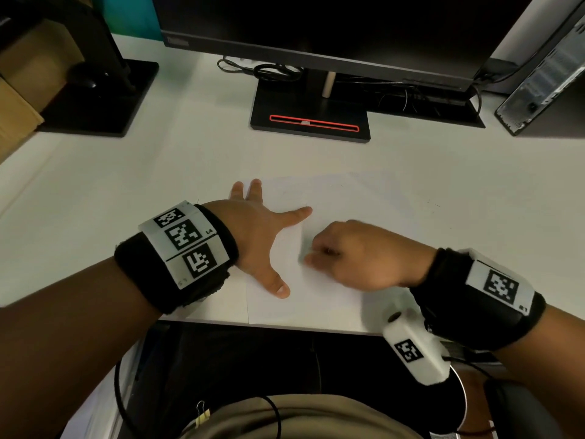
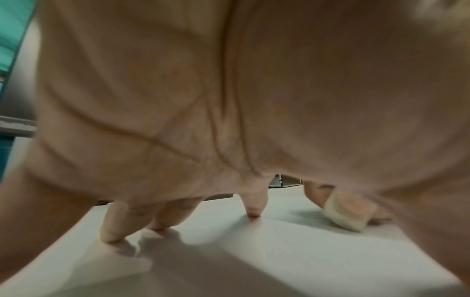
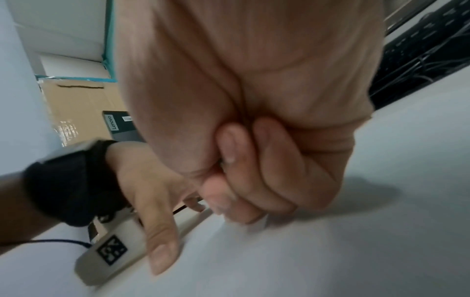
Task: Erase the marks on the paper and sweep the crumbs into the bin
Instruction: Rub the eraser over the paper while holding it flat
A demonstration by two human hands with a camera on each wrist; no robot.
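Gripping eraser [image 2: 347, 214] — plain from left wrist, right hand [image 1: 357, 255]

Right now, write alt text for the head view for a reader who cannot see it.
A person's left hand presses flat with spread fingers on a white sheet of paper on a white desk, while the right hand, fingers curled, rubs an eraser on the sheet. A dark monitor stands behind.
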